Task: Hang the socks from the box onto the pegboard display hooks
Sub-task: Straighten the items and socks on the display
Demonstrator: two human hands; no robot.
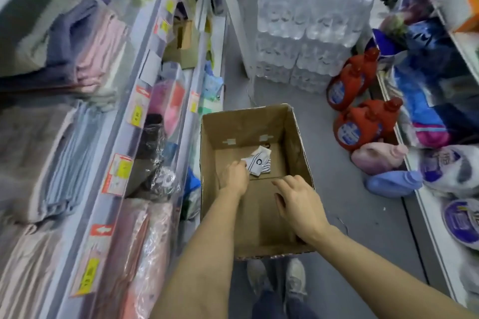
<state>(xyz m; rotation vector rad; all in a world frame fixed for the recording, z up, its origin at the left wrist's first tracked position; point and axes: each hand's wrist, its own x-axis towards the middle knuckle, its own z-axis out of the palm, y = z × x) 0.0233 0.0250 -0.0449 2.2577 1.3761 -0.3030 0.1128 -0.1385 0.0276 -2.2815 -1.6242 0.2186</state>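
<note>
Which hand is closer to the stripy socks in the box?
The left hand. Its fingers touch the near-left edge of the socks on the floor of the box. The right hand hovers open, nearer the person and to the right, not touching them.

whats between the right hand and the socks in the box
Only bare cardboard floor of the box. In the head view the right hand hovers open, apart from the socks, which the left hand touches.

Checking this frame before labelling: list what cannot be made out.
- Head view: the left hand hides its own fingertips at the socks, so the grip is unclear.
- How many socks: too small to count.
- Box near floor: covered by both forearms.
- Pegboard hooks: not in frame.
- Shelf price tags: blurred.
</note>
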